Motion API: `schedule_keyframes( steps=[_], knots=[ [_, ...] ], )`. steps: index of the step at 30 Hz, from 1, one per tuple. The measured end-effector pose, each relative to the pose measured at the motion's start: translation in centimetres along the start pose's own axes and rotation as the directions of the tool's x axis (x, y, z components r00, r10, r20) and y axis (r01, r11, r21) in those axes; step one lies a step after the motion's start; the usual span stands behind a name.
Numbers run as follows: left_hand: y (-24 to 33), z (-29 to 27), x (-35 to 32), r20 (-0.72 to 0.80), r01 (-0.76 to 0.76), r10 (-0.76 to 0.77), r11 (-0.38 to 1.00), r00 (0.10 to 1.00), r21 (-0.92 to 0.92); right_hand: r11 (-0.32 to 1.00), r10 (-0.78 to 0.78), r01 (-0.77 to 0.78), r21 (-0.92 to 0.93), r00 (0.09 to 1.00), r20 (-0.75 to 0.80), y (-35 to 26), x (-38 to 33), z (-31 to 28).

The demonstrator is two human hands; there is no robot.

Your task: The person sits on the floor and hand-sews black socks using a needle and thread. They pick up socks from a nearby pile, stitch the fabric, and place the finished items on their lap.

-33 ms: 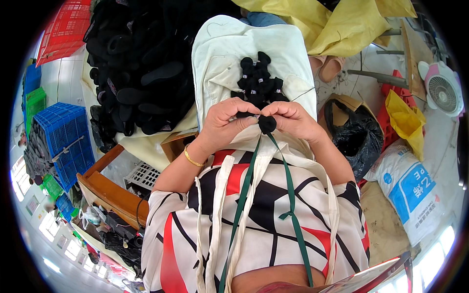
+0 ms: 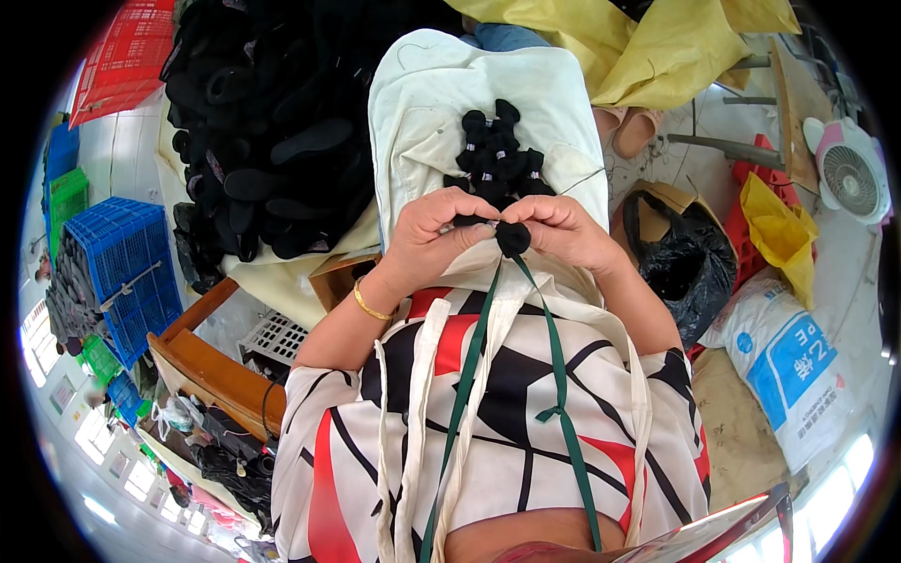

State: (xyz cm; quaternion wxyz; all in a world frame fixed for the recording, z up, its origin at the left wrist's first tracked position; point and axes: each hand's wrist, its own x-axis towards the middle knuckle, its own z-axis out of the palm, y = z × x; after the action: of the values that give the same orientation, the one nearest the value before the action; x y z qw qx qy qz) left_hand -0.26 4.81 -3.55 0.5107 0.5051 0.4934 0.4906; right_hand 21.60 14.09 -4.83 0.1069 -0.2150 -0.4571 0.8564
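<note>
My left hand (image 2: 439,228) and my right hand (image 2: 567,230) meet in front of my chest, fingers pinched together. Between the fingertips is a small bunched black sock (image 2: 513,240), as far as its shape shows; part of it is hidden by my fingers. A dark green cord (image 2: 556,357) hangs in a loop down my front, and its two strands meet right at the black bundle. Just beyond my hands, several more bunched black socks (image 2: 499,161) with small pale bands lie on the white cloth (image 2: 413,84) over my lap.
A big heap of black socks (image 2: 272,122) lies at far left. Near it stand a wooden drawer-like box (image 2: 221,375) and a blue crate (image 2: 136,272). To the right are a carton with a black plastic bag (image 2: 690,281), a white-blue sack (image 2: 779,366), and a fan (image 2: 849,174).
</note>
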Motion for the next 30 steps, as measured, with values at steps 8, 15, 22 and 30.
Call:
schedule_keyframes(
  steps=[8, 15, 22, 30],
  knots=[
    [0.1, -0.2, 0.0, -0.010, -0.047, 0.047, 0.998, 0.999, 0.030, 0.984, 0.017, -0.014, 0.178, 1.000, -0.018, -0.3, 0.2, 1.5],
    [0.6, -0.2, -0.3, -0.037, -0.002, 0.012, 0.968, 0.999, 0.252, 0.977, 0.197, -0.189, 0.103, 0.977, -0.083, -1.7, 0.7, 2.4],
    [0.4, 1.2, 0.1, 0.002, 0.109, -0.111, 0.983, 0.994, 0.149, 0.991, 0.115, -0.119, -0.064, 0.991, -0.068, -1.8, 0.7, 1.5],
    [0.6, 1.2, 1.3, -0.093, 0.026, 0.019, 0.890, 0.995, 0.455, 0.440, -0.505, 0.080, -0.894, 0.846, -0.172, -3.4, 0.6, 2.0]
  ],
)
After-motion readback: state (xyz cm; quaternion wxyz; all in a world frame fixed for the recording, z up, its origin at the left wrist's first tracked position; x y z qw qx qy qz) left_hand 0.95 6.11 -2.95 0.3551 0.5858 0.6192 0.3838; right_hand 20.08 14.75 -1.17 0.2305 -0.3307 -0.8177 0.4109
